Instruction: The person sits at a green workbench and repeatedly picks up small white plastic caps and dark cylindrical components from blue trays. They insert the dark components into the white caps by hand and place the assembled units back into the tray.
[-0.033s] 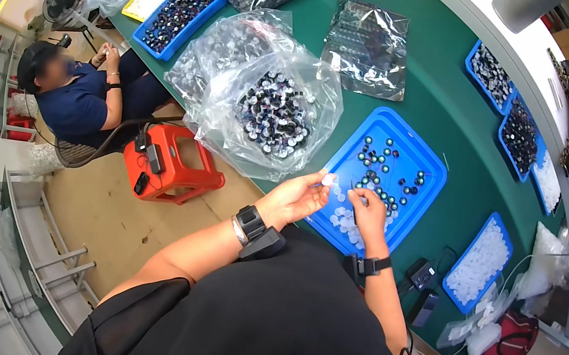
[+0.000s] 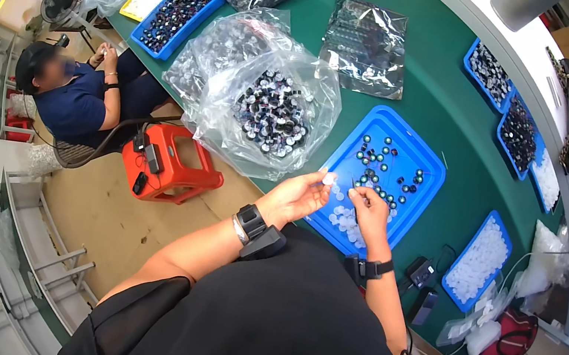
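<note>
**A:** What's the setting on your feed?

**B:** I see a long green desk (image 2: 426, 96) in a workshop, crowded with blue trays and clear plastic bags of small dark caps. Another person sits further along on my left, beside a red stool (image 2: 174, 163).

**A:** And what's being worked on?

**B:** A small white round piece (image 2: 329, 179), pale and disc-like; it's too small for me to tell more. It sits pinched at the fingertips of the left hand (image 2: 296, 198), just over the near left edge of the blue tray (image 2: 427, 179).

**A:** The other hand?

**B:** The right hand (image 2: 371, 214) is just beside it, fingers narrowed around something thin and dark that I can't make out. Both hands hover over the tray's near end, close together but not touching.

**A:** What's in the tray?

**B:** Scattered dark beads (image 2: 384, 168) further in, and a cluster of white pieces (image 2: 345, 219) directly under the hands.
</note>
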### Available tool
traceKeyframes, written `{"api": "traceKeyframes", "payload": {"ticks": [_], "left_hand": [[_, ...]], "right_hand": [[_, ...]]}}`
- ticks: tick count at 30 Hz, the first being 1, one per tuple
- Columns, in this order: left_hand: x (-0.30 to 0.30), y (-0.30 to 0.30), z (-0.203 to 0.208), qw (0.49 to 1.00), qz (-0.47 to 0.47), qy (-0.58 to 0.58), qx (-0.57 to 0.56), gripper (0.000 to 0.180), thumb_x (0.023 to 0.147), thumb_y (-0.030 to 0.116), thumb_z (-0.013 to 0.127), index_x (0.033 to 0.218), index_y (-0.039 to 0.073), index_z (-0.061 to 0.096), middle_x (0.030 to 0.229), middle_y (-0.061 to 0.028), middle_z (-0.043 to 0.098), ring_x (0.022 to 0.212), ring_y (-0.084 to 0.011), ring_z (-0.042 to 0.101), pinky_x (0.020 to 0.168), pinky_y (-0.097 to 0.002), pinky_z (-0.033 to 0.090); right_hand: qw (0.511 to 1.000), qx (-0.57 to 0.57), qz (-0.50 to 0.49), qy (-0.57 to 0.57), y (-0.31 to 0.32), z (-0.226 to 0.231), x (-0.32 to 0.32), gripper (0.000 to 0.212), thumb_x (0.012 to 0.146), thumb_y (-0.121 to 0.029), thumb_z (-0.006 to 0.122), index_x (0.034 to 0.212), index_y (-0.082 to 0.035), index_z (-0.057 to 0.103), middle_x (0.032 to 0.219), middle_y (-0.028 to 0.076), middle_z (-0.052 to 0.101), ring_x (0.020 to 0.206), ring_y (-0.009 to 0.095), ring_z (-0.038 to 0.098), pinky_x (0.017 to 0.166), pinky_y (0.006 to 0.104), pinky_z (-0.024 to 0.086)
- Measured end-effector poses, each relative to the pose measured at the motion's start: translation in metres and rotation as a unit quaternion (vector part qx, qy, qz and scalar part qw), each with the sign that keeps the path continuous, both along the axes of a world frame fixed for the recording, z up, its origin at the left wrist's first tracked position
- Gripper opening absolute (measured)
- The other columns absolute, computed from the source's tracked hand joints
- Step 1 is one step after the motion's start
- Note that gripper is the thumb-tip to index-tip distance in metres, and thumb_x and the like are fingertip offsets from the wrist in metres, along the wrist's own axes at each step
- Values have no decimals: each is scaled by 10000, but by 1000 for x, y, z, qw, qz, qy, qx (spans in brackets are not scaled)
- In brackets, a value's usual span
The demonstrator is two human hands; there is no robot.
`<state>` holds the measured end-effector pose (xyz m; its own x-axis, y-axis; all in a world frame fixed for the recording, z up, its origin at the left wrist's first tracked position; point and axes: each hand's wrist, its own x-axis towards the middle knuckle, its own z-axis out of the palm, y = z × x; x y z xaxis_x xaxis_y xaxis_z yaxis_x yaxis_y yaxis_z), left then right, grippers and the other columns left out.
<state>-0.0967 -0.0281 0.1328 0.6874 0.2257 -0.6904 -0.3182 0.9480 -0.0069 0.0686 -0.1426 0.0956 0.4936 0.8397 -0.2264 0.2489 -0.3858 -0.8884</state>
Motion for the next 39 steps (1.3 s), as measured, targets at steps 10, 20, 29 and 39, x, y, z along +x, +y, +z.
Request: {"api": "traceKeyframes", "payload": {"ticks": [10, 20, 29, 39], "left_hand": [[25, -3, 7, 999, -27, -38, 18, 196, 944, 109, 512, 1082, -29, 513, 991, -105, 574, 782, -135, 575, 697, -257, 531], [28, -4, 5, 999, -14, -33, 34, 176, 925, 72, 530, 1057, -44, 525, 1021, -121, 583, 804, -141, 577, 720, -247, 535], [26, -8, 8, 973, -113, 17, 199, 150, 886, 96, 613, 990, -12, 608, 896, -49, 617, 755, -98, 585, 711, -224, 512], [24, -11, -8, 984, -23, 98, 146, 92, 871, 90, 633, 900, 9, 601, 789, -44, 591, 712, -115, 576, 669, -228, 514]], "right_hand": [[995, -10, 28, -93, -11, 85, -7, 150, 845, -222, 645, 833, -78, 686, 583, 69, 612, 474, 164, 563, 472, 299, 415], [995, -35, 7, -90, -11, 80, -7, 180, 834, -258, 653, 837, -82, 689, 589, 75, 617, 486, 179, 577, 481, 314, 419], [988, -42, 19, -148, -3, 90, -11, 171, 838, -245, 643, 820, -79, 683, 575, 85, 607, 482, 205, 582, 473, 324, 419], [984, -8, 45, -174, 1, 62, -17, 183, 846, -250, 636, 786, -79, 664, 558, 84, 600, 470, 230, 587, 471, 349, 434]]}}
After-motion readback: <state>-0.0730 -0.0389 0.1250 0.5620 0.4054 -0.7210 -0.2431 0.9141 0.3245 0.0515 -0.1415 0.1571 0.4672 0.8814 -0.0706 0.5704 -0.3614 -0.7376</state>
